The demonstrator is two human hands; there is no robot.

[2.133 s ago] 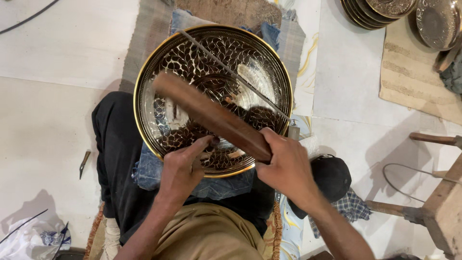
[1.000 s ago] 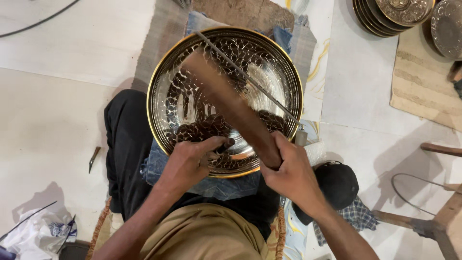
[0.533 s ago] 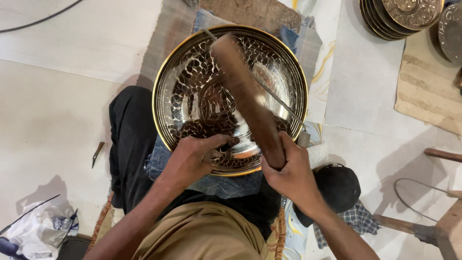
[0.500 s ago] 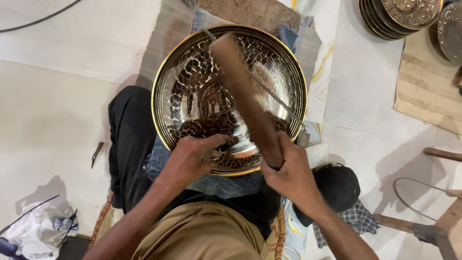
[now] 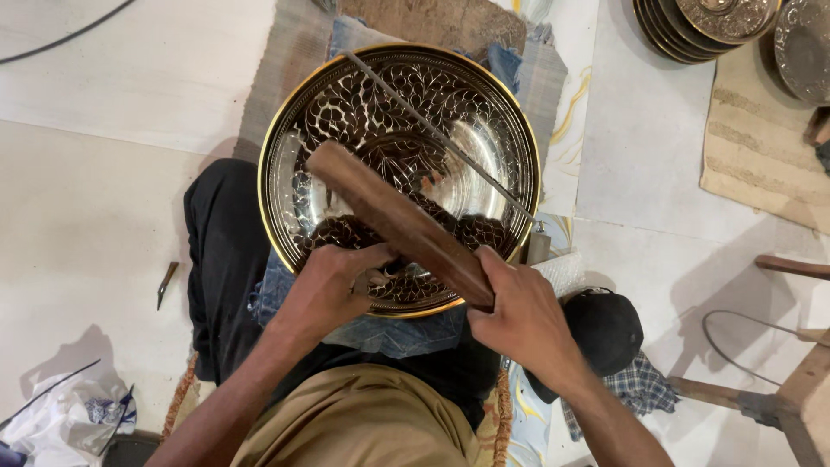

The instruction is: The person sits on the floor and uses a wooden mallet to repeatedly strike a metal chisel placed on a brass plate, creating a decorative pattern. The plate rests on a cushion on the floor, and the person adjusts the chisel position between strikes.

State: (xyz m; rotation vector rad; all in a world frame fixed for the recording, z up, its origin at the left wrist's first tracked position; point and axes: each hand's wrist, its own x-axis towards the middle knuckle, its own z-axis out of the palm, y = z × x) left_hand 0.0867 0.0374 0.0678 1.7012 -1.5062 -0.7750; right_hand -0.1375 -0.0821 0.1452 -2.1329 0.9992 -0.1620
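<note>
— Seen on the lap?

— Big round engraved metal tray (image 5: 432,104), gold rim, leaf pattern all over, shiny centre. Resting on a blue denim cloth (image 5: 406,333) over the legs, tilted a bit toward the body.

— Right hand?

— Right hand (image 5: 523,324) wrapped tight round the near end of a long brown wooden block (image 5: 398,220). Block slanting up-left over the tray, far end above the middle-left of the pattern.

— Left hand?

— Left hand (image 5: 333,285) at the tray's near rim, fingers curled shut w/ something small pinched inside. Prob. a thin tool, but too hidden to tell. Fist touching the tray surface just under the block.

— Anything else on the tray?

— Thin metal rod (image 5: 432,130) lying diagonally across, top-left to lower-right rim.

— Around it?

— Woven mat (image 5: 285,60) under the tray's far side, on a pale floor. Small dark chisel-like tool (image 5: 167,284) on the floor to the left, well apart. Crumpled plastic bag (image 5: 60,415) bottom left. Black cap (image 5: 605,333) on a checked cloth (image 5: 640,389) just right of the right wrist. Stack of similar metal plates (image 5: 700,26) top right. Wooden frame piece (image 5: 804,380) and wire loop (image 5: 748,346) at far right.
</note>
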